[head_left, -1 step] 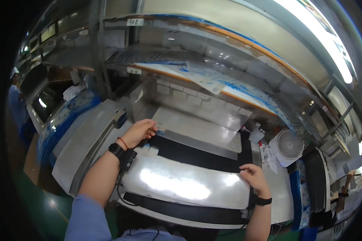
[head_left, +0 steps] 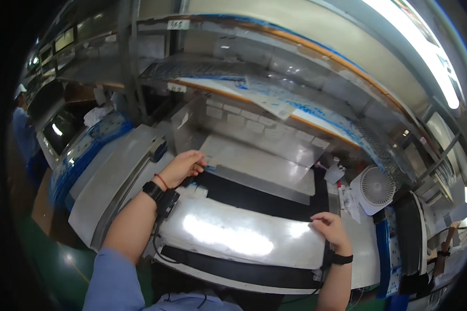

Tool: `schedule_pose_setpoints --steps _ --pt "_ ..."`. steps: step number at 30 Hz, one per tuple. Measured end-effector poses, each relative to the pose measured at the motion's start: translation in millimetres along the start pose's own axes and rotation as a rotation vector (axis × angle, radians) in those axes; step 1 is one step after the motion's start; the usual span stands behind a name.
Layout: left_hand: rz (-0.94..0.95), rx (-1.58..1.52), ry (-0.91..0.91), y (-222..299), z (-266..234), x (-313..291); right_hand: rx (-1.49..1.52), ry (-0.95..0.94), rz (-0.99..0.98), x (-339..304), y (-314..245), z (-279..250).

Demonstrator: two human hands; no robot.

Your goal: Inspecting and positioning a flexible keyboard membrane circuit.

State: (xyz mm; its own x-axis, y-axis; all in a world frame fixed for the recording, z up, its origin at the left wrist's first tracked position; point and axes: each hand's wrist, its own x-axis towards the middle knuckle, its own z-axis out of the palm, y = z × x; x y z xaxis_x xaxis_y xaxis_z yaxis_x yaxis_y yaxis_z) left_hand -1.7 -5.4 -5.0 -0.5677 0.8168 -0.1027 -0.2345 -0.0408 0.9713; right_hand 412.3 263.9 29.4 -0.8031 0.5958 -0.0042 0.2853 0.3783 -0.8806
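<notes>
A long shiny metal-like panel (head_left: 244, 230) lies across a black surface (head_left: 249, 196) in front of me. My left hand (head_left: 185, 167) hovers over the far left side, fingers curled together beside the left edge of a pale sheet (head_left: 262, 173). Whatever its fingertips may pinch is too small to make out. At the panel's right end is my right hand (head_left: 331, 227), with thumb and fingers bent inward close to the panel's edge. Anything between those fingers is hidden. A small device on a cable (head_left: 168, 202) sits by my left wrist.
A white fan (head_left: 373, 187) and a small bottle (head_left: 335, 172) stand at the right. Stacked panels (head_left: 109, 176) lean at the left near blue wrapping (head_left: 91, 142). Shelves (head_left: 233, 94) run across the back. Other people (head_left: 23, 129) are at both sides.
The view has shifted slightly, so the scene sits a little further right. Both hands keep almost the same pose and place.
</notes>
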Motion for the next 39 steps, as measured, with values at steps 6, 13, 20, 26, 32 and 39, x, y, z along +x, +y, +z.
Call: schedule_pose_setpoints --steps 6,13,20,26,32,39 --pt "0.000 0.024 -0.018 -2 -2 4 -0.121 -0.064 -0.174 1 -5 -1" --pt "-0.023 0.054 -0.002 2 -3 0 0.036 -0.099 -0.153 0 -4 1" --pt "-0.044 0.040 -0.001 4 3 0 0.143 0.066 -0.004 -1 -3 -4" --pt "-0.038 0.027 -0.079 7 5 -4 -0.084 0.121 -0.212 5 -4 2" --pt "-0.028 0.009 -0.077 7 4 -2 0.089 0.128 -0.205 7 9 -5" --pt "-0.048 0.035 -0.081 8 6 -3 0.112 0.145 -0.098 5 4 -2"
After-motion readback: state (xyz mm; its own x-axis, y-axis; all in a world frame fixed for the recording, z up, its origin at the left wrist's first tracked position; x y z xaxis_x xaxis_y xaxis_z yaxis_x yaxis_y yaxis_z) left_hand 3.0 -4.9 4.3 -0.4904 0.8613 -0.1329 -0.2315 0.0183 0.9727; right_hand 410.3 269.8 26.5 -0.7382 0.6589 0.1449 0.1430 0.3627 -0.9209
